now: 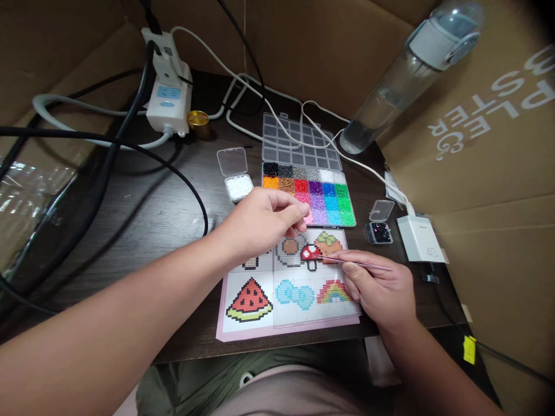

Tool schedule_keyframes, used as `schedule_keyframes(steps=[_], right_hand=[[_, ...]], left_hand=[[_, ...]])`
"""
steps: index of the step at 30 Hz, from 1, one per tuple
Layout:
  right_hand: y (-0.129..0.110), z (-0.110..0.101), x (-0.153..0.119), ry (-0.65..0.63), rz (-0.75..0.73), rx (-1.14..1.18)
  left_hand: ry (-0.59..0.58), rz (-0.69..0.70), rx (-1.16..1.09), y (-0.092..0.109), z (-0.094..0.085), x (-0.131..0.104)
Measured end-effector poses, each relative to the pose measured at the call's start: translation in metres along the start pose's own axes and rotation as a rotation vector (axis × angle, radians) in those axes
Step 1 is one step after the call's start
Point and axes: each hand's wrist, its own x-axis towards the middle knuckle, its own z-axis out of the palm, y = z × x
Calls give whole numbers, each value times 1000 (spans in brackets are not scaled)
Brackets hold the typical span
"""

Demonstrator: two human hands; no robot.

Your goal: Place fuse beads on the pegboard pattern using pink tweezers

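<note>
Right hand (385, 286) nearer: fingers closed on tweezers (364, 263), long axis crosswise, tip at the bead mushroom (310, 252) just left of those fingers, on a clear pegboard (290, 318). Left hand (266, 219): fingertips pinched together beyond the mushroom; contents, cannot tell. Count: tweezers one, mushroom one, pegboard one; one bead case (277, 127) beyond left fingertips.

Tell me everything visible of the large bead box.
The large bead box looks like clear plastic and sits open on the dark table, its gridded lid folded back. Small beads, sorted by colour, fill the visible compartments: black, greys and white in the far row, reds, purples, blues and greens nearer. White cable crosses the lid. The left hand hides the near-left part; contact unclear.
</note>
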Motion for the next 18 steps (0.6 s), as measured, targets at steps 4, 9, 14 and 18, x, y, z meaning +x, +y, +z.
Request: schedule_keyframes(steps=[4,9,14,18], right_hand=[[1,0,0,-15,13,27],[-2,3,1,21,19,89],[-3,1,1,16,-14,124],[-2,-1,-1,-31,-45,52]], left_hand=[[2,-5,-1,0,0,0],[6,-3,-11,0,1,0],[8,4,-8,0,2,1],[7,2,-10,0,1,0]])
